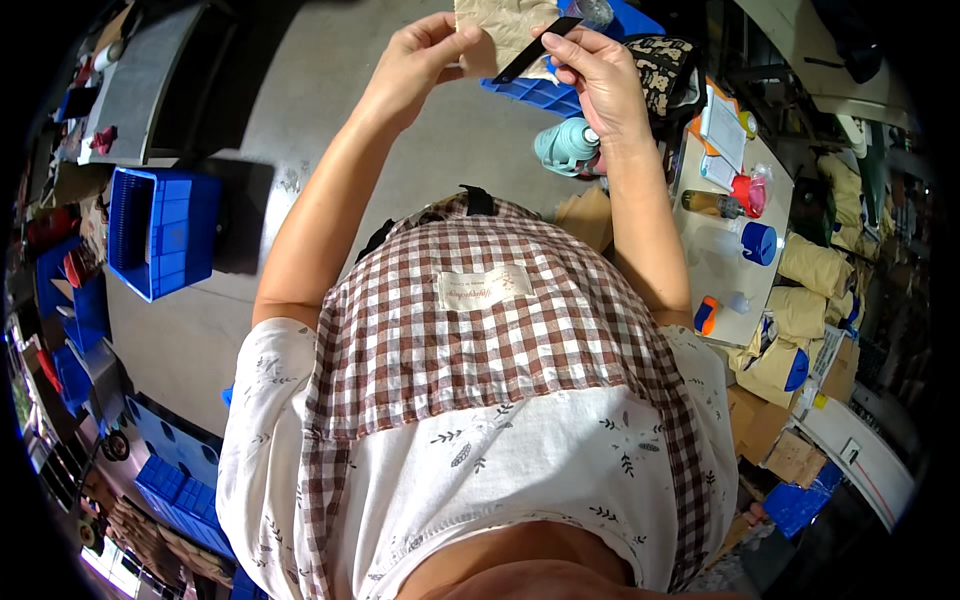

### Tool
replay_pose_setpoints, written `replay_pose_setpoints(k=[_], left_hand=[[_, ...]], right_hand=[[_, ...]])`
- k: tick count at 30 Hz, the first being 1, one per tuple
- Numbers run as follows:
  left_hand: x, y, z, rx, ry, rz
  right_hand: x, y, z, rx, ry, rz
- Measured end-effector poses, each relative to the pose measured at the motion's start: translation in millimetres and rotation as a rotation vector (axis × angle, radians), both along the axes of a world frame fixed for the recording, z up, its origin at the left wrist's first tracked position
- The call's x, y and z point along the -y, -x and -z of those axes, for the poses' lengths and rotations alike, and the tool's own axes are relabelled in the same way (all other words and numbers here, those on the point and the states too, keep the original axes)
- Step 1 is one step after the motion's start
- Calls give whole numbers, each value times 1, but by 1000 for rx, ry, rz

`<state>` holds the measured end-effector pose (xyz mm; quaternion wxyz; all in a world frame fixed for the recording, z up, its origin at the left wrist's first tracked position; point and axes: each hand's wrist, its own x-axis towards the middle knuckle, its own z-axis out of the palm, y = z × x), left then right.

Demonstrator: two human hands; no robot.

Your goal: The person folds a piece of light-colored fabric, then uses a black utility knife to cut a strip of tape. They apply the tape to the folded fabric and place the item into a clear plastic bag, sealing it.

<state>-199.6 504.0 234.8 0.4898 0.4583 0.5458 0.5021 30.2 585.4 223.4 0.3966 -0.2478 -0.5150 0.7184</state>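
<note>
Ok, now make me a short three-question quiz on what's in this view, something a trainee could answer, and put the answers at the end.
1. True or false: the person's left hand holds the black strip.

2. Which of these is between the fingers of that left hand? (a) a bottle; (b) tan cloth; (c) a clipboard.

3. Fill in the blank: the large crate at the picture's left, just below the grey table, is coloured ____.

Key:
1. False; the right hand holds the black strip.
2. b
3. blue
</note>
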Motion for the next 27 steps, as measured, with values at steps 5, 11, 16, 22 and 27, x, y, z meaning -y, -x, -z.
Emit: replay_pose_setpoints(k=[5,11,16,22,27], left_hand=[[-6,11,-16,-272,-6,-78],[-14,8,-58,-841,40,309],[-17,4,-62,-715,49,433],[-2,19,-34,-40,165,310],[21,11,7,425,127,219]], right_hand=[[1,-16,-17,118,-123,37],[-16,8,-69,322,-361,-273],[-17,23,-55,267,-238,-293],[-24,27,-30,308,-116,-212],[-24,27,-18,161,83,-116]])
